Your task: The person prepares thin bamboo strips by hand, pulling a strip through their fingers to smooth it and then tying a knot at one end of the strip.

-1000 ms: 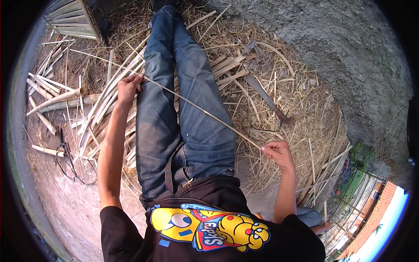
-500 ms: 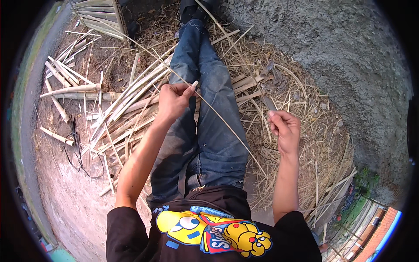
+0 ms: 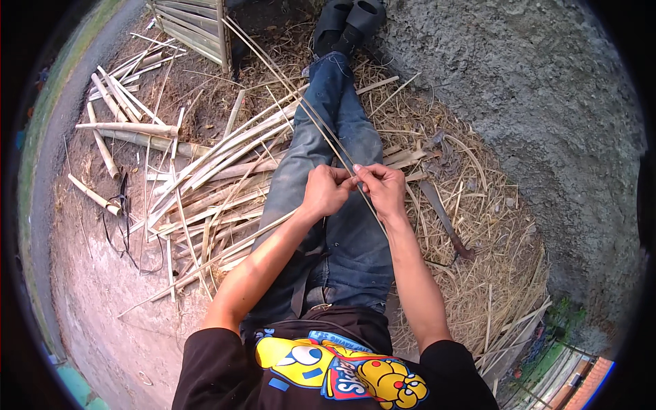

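Pair of long, thin, pale tan bamboo strips (image 3: 316, 117) slants over the faded blue denim jeans (image 3: 355, 256), long axis running from beyond the jeans' far left to above their right thigh. Left hand (image 3: 328, 190) and right hand (image 3: 384, 191) meet over the jeans' middle, left one on the strips' left, right one on their right, both equally near. Both hands' fingers are pinched closed on the strips; can't tell which holds which.
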The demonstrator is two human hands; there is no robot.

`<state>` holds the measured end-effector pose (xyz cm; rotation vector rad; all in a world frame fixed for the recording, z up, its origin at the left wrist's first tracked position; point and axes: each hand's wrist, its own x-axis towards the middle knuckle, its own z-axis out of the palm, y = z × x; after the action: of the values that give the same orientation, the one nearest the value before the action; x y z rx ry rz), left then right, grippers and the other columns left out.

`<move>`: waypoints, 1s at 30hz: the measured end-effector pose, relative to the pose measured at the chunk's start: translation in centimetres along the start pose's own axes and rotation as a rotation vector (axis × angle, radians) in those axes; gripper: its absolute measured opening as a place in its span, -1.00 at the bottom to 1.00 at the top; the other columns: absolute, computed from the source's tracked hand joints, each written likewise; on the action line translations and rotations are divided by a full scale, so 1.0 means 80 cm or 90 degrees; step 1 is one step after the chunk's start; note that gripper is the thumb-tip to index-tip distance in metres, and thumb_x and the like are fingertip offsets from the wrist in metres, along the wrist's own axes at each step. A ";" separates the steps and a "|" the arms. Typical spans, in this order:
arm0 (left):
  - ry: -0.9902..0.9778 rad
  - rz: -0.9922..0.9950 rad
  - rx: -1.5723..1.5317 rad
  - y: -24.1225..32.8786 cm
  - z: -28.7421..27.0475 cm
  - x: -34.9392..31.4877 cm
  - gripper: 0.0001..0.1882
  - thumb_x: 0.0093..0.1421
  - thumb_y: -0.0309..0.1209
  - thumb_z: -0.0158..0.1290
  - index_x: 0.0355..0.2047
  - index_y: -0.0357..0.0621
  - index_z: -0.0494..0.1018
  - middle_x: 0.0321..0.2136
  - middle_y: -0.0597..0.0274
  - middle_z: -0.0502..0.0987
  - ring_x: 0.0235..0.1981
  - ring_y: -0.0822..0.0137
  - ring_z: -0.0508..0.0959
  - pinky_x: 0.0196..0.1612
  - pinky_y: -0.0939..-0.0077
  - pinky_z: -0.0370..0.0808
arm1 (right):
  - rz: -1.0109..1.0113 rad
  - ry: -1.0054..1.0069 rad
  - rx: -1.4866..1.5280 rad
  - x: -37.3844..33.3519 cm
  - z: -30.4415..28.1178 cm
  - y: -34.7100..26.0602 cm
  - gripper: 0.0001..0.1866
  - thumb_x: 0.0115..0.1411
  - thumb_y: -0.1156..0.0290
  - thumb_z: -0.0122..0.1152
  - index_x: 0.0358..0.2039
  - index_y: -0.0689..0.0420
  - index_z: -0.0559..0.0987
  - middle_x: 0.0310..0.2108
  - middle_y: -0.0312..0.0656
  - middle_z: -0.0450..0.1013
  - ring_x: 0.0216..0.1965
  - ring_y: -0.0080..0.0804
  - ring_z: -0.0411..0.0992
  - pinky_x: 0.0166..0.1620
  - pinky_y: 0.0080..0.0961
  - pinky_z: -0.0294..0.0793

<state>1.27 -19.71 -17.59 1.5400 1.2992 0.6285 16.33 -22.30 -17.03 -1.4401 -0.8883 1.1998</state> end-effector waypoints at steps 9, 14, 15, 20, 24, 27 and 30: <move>0.003 -0.001 -0.026 -0.002 0.001 0.002 -0.75 0.16 -0.27 0.24 -0.47 -0.23 0.65 -0.72 -0.02 0.49 -0.70 0.30 0.46 -0.50 0.26 0.40 | -0.003 0.004 0.040 0.002 0.004 0.011 -0.79 0.19 0.40 0.38 -0.52 0.27 0.68 -0.70 -0.39 0.40 -0.68 -0.76 0.22 -0.61 -0.70 0.09; -0.024 -0.021 -0.002 0.000 -0.003 0.003 -0.77 0.16 -0.29 0.23 -0.46 -0.22 0.66 -0.70 0.00 0.52 -0.68 0.31 0.50 -0.48 0.29 0.43 | 0.006 -0.009 0.050 -0.002 0.003 0.006 -0.80 0.20 0.43 0.37 -0.52 0.27 0.68 -0.69 -0.38 0.40 -0.68 -0.76 0.22 -0.61 -0.70 0.08; -0.033 -0.026 0.012 0.003 -0.005 0.003 -0.79 0.16 -0.30 0.22 -0.46 -0.21 0.67 -0.68 0.01 0.55 -0.66 0.32 0.52 -0.47 0.30 0.44 | 0.001 -0.012 0.056 -0.002 0.003 0.006 -0.80 0.20 0.43 0.37 -0.52 0.27 0.67 -0.70 -0.38 0.40 -0.69 -0.76 0.22 -0.61 -0.71 0.08; -0.014 0.001 -0.014 0.002 -0.006 0.003 -0.81 0.15 -0.34 0.21 -0.45 -0.21 0.67 -0.63 0.04 0.59 -0.61 0.34 0.57 -0.44 0.35 0.47 | 0.015 -0.021 0.050 -0.007 -0.005 0.008 -0.79 0.20 0.42 0.37 -0.53 0.26 0.68 -0.70 -0.39 0.40 -0.69 -0.76 0.21 -0.61 -0.72 0.07; -0.026 -0.006 -0.009 -0.001 -0.005 0.005 -0.81 0.15 -0.34 0.20 -0.44 -0.22 0.67 -0.62 0.04 0.61 -0.60 0.35 0.58 -0.43 0.35 0.48 | 0.013 -0.018 0.021 -0.011 -0.013 0.013 -0.81 0.19 0.40 0.37 -0.49 0.24 0.70 -0.69 -0.40 0.41 -0.68 -0.77 0.22 -0.59 -0.73 0.10; -0.033 -0.015 -0.008 0.003 -0.007 0.003 -0.80 0.16 -0.33 0.20 -0.44 -0.23 0.67 -0.63 0.04 0.60 -0.60 0.36 0.57 -0.44 0.35 0.48 | 0.011 -0.017 0.017 -0.012 -0.018 0.016 -0.83 0.18 0.40 0.38 -0.47 0.23 0.72 -0.68 -0.40 0.43 -0.66 -0.77 0.24 -0.58 -0.73 0.11; -0.035 -0.016 -0.013 0.001 -0.007 0.004 -0.79 0.16 -0.33 0.20 -0.43 -0.24 0.67 -0.63 0.04 0.60 -0.60 0.37 0.58 -0.44 0.35 0.48 | 0.015 -0.017 0.008 -0.014 -0.018 0.014 -0.84 0.18 0.40 0.38 -0.46 0.23 0.72 -0.67 -0.41 0.43 -0.65 -0.77 0.25 -0.58 -0.73 0.12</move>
<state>0.95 -19.23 -17.34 1.5118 1.2643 0.5782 17.37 -23.95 -17.89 -1.4315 -0.8823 1.2432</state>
